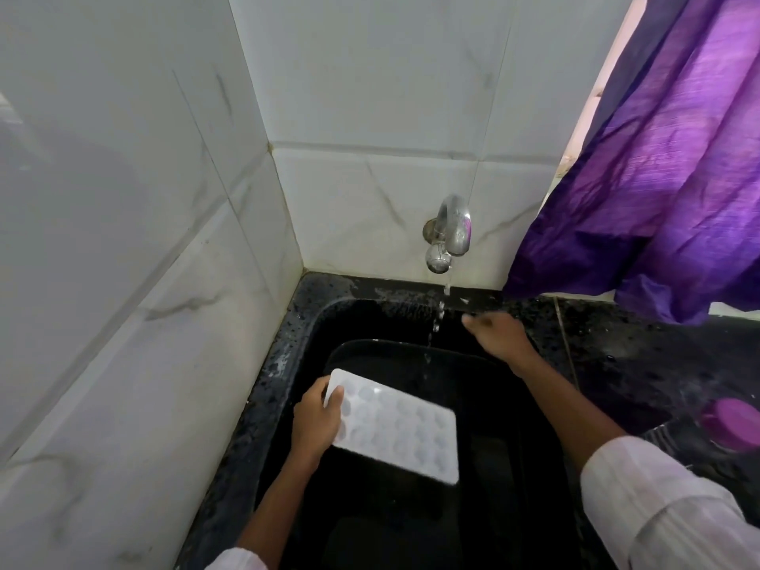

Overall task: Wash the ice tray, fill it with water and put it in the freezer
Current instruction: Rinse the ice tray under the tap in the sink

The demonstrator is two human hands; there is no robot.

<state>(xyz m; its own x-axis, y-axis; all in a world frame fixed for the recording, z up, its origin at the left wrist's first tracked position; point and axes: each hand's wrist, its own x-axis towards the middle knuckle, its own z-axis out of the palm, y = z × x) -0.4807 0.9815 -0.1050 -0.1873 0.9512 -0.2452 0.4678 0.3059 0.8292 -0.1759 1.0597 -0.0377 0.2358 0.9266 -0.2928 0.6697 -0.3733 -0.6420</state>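
Note:
A white ice tray with several round hollows hangs flat over the black sink. My left hand grips its left short end, thumb on top. A thin stream of water falls from the metal tap on the tiled wall and passes just beyond the tray's far right corner. My right hand is blurred, held over the sink's back right rim, below and right of the tap, with curled fingers and nothing visible in it.
White tiled walls close the left and back sides. A purple curtain hangs at the right over the dark stone counter. A purple-lidded object sits on a wire rack at the right edge.

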